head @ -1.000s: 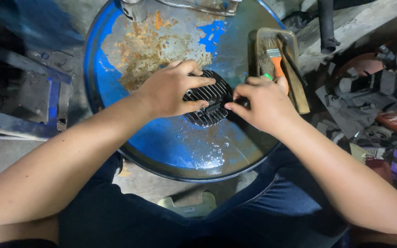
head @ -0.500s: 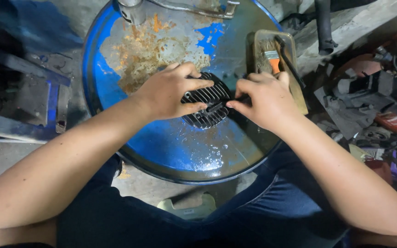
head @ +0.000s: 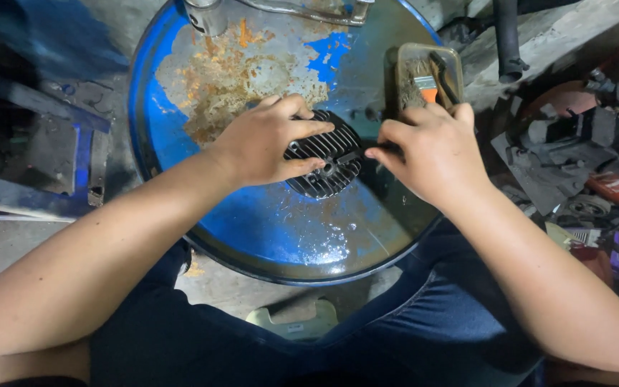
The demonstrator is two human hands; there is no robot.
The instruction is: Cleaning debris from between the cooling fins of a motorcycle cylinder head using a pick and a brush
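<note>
A dark, round, finned metal engine part (head: 327,166) lies on the lid of a blue drum (head: 274,226). My left hand (head: 263,147) grips the part from its left side, thumb on the near edge and fingers over the fins. My right hand (head: 435,154) is at the part's right edge and pinches a thin dark tool (head: 356,154) whose tip rests on the fins. What kind of tool it is stays unclear, since most of it is hidden in the hand.
A shallow dirty tray (head: 404,64) holding an orange-handled paintbrush (head: 429,87) sits on the lid behind my right hand. Rusty patches (head: 231,79) and a grey metal piece (head: 205,14) are at the lid's far side. Scrap parts (head: 574,143) crowd the right; a blue metal frame (head: 73,150) stands left.
My right hand has drawn back slightly to the right, from over the finned part to its right edge. My left hand keeps its grip, and the part has barely moved.
</note>
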